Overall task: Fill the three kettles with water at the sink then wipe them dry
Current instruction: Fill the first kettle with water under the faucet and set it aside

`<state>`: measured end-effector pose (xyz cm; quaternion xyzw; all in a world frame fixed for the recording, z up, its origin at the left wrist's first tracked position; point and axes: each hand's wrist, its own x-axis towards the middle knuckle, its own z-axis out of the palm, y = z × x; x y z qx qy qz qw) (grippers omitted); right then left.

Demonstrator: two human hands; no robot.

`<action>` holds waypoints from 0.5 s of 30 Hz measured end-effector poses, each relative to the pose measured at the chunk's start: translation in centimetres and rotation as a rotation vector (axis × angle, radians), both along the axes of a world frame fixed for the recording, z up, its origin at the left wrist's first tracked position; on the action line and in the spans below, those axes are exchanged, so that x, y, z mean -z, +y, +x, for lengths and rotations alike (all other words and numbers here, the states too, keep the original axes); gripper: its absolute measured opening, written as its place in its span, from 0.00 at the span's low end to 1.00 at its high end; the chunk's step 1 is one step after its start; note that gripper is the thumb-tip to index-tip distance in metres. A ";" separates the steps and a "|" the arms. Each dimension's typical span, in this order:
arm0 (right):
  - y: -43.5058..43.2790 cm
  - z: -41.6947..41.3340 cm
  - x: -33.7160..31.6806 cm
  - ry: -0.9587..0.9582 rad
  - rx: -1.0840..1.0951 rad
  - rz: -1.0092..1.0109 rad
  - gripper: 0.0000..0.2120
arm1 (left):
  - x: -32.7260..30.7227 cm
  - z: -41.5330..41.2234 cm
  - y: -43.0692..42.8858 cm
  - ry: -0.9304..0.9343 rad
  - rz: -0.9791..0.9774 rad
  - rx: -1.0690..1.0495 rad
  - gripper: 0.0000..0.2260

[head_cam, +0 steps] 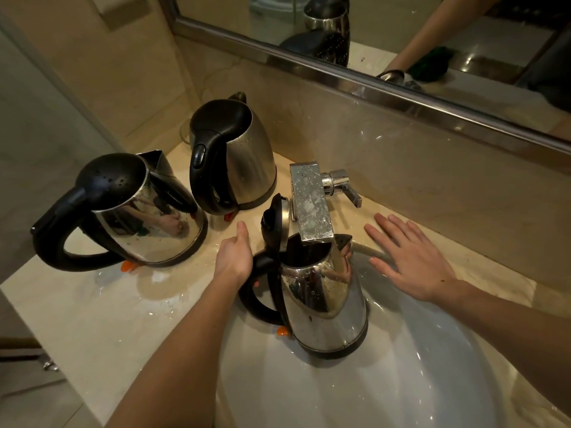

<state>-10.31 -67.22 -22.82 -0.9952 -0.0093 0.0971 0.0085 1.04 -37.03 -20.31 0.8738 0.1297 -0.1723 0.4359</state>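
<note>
- My left hand point(235, 256) is wrapped around the top of the black handle point(258, 299) of the open kettle point(324, 298), thumb pointing up and away from me, forearm running back toward me.
- That grip holds the open kettle upright over the white sink point(417, 366), tilted a little, its base above the bowl.
- The kettle's lid point(275, 219) stands flipped up just beyond my left thumb, and the mouth sits right under the spout of the chrome faucet point(310, 205).
- Inside the mouth I see only darkness; I cannot tell how much water it holds. I cannot make out water running from the spout.
- My right hand point(411, 257) is flat and open, fingers spread, palm down, gripping nothing; it lies over the sink rim and the counter point(92, 304), just right of the held kettle's spout.
- The faucet lever point(346, 188) is beyond my right fingertips, apart from them.
- Left of my gripping hand, the near kettle point(139, 211) stands on the counter, lid shut, droplets on it.
- Beyond that hand, the far kettle point(241, 156) stands upright with lid shut, close by the backsplash.
- Water pools on the counter between the near kettle and my left forearm.
- The mirror point(401, 32) hangs above the faucet.
</note>
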 end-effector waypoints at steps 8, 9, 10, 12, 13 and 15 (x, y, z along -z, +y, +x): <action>-0.1 0.0 0.1 0.002 0.006 0.000 0.33 | 0.0 -0.1 -0.1 0.024 0.015 0.001 0.24; -0.1 0.0 0.1 0.003 0.007 -0.002 0.32 | 0.0 -0.1 -0.1 0.028 0.015 -0.002 0.24; -0.1 0.0 0.2 0.003 0.006 -0.003 0.32 | -0.1 -0.1 -0.1 0.028 0.014 -0.005 0.24; -0.1 0.0 0.2 0.002 0.003 -0.004 0.32 | -0.2 -0.1 -0.2 0.033 0.013 -0.016 0.24; -0.2 0.0 0.2 0.004 0.001 -0.004 0.32 | -0.3 -0.2 -0.2 0.036 0.012 -0.018 0.24; -0.2 0.0 0.3 0.000 0.003 0.002 0.32 | -0.4 -0.2 -0.4 0.035 0.019 -0.021 0.23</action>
